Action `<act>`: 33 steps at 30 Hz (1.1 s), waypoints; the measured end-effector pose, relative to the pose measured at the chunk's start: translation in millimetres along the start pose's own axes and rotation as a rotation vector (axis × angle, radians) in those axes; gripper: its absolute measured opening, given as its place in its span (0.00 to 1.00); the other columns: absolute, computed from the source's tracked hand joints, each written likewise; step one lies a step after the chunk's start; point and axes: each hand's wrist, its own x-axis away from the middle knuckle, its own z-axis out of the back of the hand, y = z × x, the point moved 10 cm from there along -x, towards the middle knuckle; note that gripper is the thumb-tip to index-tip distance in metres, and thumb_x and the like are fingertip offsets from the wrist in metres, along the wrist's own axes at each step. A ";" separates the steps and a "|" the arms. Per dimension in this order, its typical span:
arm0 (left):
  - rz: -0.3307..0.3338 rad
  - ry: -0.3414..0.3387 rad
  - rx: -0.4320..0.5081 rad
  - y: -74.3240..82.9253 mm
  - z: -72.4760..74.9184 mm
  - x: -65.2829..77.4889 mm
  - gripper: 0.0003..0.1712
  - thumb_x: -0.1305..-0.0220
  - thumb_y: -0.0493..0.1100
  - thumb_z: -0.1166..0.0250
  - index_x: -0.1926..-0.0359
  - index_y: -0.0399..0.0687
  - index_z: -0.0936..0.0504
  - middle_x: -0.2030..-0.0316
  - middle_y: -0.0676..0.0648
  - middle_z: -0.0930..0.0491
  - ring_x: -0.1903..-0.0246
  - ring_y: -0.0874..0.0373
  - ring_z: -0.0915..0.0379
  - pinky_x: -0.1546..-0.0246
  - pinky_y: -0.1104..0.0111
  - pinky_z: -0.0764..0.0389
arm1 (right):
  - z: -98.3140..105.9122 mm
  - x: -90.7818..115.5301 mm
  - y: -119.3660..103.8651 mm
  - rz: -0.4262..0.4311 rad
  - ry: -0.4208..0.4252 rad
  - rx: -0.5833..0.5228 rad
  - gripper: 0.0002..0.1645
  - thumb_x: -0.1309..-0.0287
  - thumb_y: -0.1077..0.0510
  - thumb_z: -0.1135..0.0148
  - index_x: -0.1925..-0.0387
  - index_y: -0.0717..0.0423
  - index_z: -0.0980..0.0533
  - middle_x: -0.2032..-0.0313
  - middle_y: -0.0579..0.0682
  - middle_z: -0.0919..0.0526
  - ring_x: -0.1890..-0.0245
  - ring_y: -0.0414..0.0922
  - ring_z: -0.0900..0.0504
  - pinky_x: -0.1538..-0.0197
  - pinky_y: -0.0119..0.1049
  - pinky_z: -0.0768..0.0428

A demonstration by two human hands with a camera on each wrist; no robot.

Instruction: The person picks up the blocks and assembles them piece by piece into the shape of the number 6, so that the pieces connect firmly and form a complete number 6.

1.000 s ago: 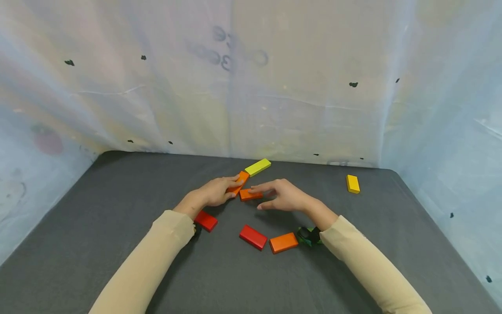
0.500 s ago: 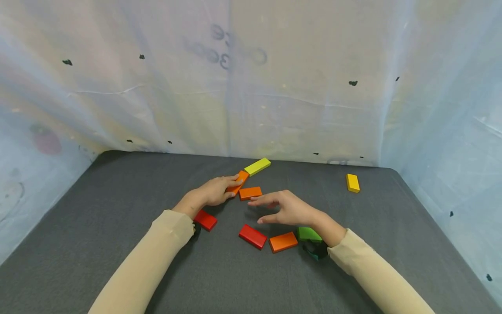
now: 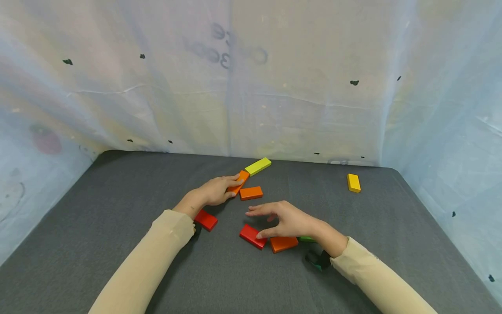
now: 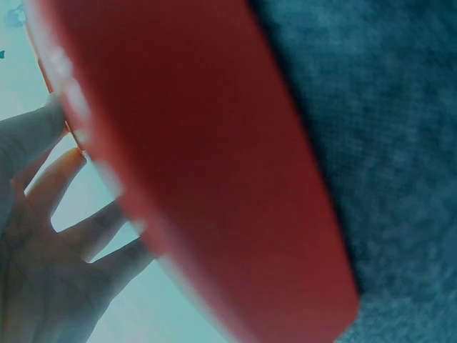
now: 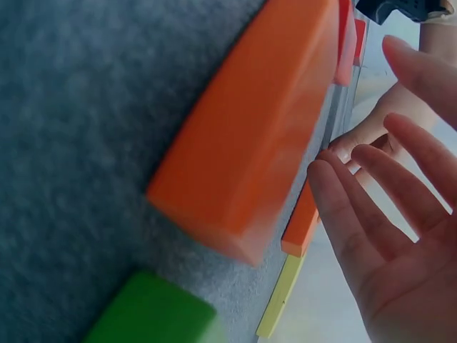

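Observation:
In the head view my left hand holds an orange block, fingers across its top and thumb at its near end. The fingers partly cover this block. My right hand hovers with extended fingers and nothing in them. Its thumb overlaps a red block; contact cannot be told. Beneath this hand lie another orange block and a green block, mostly hidden in the head view. Between the hands lies a third orange block. Another red block sits by the left wrist.
A yellow-green block meets the far end of the held orange block. Far right lies a yellow block. The dark grey table is bordered by a pale plastic sheet at the back and sides.
My right hand has moved away from the middle orange block, toward me, to above the front red and orange blocks. My left hand and the blocks have stayed in place.

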 end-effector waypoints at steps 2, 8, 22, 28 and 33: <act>-0.004 0.001 -0.003 0.6 0.5 -0.1 0.30 0.29 0.42 0.45 0.28 0.47 0.40 0.26 0.45 0.49 0.28 0.42 0.51 0.30 0.48 0.45 | -2.4 0.8 0.0 -0.001 -0.005 -0.006 0.35 0.45 0.51 0.31 0.36 0.54 0.29 0.34 0.54 0.30 0.36 0.47 0.28 0.47 0.37 0.19; -0.016 0.006 -0.013 1.5 1.1 0.0 0.30 0.28 0.42 0.45 0.28 0.46 0.40 0.26 0.43 0.49 0.29 0.40 0.51 0.30 0.47 0.45 | -11.7 1.2 0.4 -0.010 -0.025 -0.009 0.33 0.45 0.53 0.31 0.37 0.53 0.27 0.34 0.52 0.30 0.39 0.44 0.26 0.48 0.34 0.19; -0.007 -0.002 -0.009 -1.0 -1.7 -1.2 0.30 0.28 0.43 0.46 0.28 0.48 0.40 0.25 0.45 0.50 0.28 0.41 0.53 0.29 0.47 0.46 | -21.7 1.8 -7.6 0.011 -0.020 0.099 0.30 0.44 0.52 0.31 0.40 0.53 0.25 0.37 0.52 0.26 0.45 0.44 0.23 0.59 0.25 0.19; 0.002 -0.004 -0.002 -1.7 -1.6 -1.3 0.30 0.28 0.43 0.46 0.28 0.49 0.41 0.25 0.46 0.50 0.28 0.42 0.52 0.30 0.48 0.46 | -25.0 2.4 -8.6 0.013 -0.016 0.132 0.29 0.43 0.53 0.32 0.39 0.52 0.25 0.37 0.51 0.26 0.45 0.44 0.23 0.58 0.26 0.20; 0.002 -0.005 0.004 -0.9 -0.7 -0.3 0.30 0.28 0.43 0.46 0.28 0.48 0.41 0.25 0.46 0.50 0.28 0.41 0.53 0.29 0.47 0.47 | -26.4 2.0 -9.9 0.017 -0.008 0.164 0.27 0.42 0.55 0.33 0.40 0.50 0.24 0.38 0.50 0.25 0.48 0.43 0.23 0.57 0.25 0.21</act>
